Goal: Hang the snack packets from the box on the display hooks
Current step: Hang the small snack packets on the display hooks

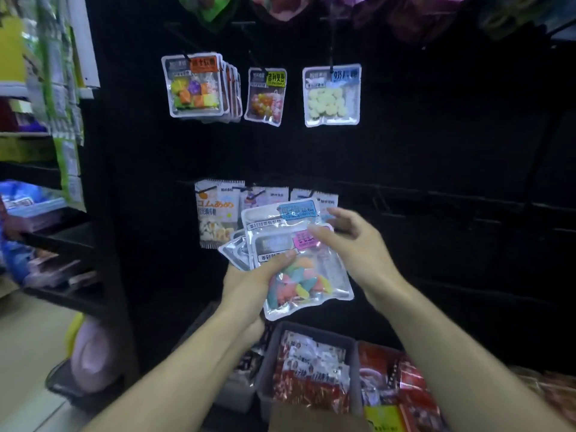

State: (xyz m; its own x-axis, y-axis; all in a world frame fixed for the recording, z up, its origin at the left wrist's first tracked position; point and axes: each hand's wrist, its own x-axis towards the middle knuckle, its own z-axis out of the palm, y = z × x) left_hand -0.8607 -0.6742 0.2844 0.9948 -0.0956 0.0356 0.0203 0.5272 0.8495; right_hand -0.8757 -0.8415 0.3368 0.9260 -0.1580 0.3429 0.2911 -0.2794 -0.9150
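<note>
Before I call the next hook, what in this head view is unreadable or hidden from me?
- Fanned stack of clear snack packets in the left hand: rear packets covered by the front pink-labelled one; count unclear.
- Lower row of hanging packets: right ones hidden behind the stack and the right hand.
- Black hooks against the black panel: too dark to trace.
- Label print: blurred.
- Grey box of red packets: cut off by the bottom edge.
</note>
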